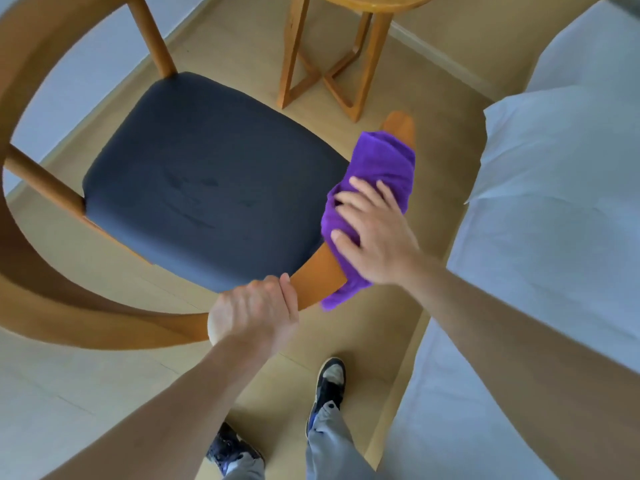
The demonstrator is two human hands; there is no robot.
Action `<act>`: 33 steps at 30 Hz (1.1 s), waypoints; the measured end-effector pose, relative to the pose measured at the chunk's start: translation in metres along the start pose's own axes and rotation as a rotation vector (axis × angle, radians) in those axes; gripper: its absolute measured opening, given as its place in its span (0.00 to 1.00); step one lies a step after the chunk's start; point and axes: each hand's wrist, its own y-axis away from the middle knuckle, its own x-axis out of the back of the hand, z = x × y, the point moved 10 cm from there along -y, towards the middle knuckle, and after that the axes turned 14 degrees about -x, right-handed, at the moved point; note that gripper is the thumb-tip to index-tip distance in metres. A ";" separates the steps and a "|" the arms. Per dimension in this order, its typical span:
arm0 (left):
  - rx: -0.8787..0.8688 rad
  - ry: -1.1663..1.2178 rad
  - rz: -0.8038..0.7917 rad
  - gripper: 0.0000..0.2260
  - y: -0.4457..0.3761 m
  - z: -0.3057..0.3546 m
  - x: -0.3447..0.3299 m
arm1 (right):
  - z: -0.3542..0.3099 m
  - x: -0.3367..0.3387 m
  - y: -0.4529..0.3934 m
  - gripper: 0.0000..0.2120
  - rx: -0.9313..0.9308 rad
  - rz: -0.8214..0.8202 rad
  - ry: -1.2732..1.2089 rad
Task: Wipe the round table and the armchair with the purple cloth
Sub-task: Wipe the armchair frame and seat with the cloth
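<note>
The purple cloth [377, 188] is draped over the right-hand armrest of the armchair [207, 181], covering the rail from near its rounded tip down toward the curved back rail. The right hand [370, 233] lies flat on top of the cloth, fingers extended and spread, pressing it against the wood. A loose corner of the cloth hangs below the rail on the near side.

The left hand [256, 313] is curled around the same wooden rail, just beside the lower edge of the cloth, thumb on top.

The armchair has a dark upholstered seat and a curved wooden frame that sweeps round to the left. Beyond the chair stands the round worktop [377, 1]; only its rim and crossed wooden legs are visible at the top edge. A bed [554, 202] with white linen occupies the right side. The person's two shoes [329, 382] stand on the tan floor [346, 341] below the arms.
</note>
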 end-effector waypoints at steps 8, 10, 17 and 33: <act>-0.254 0.137 -0.122 0.23 0.006 -0.010 -0.008 | 0.016 0.005 -0.017 0.25 -0.268 0.081 -0.058; -0.327 0.030 -0.147 0.25 0.018 -0.029 -0.002 | 0.014 0.005 -0.010 0.22 -0.361 0.110 -0.123; -0.393 -0.190 -0.167 0.24 0.027 -0.033 0.016 | -0.072 -0.017 0.062 0.19 -0.415 0.098 -0.125; -0.453 -0.222 -0.150 0.21 0.029 -0.024 0.018 | -0.105 -0.020 0.082 0.15 -0.212 0.048 -0.088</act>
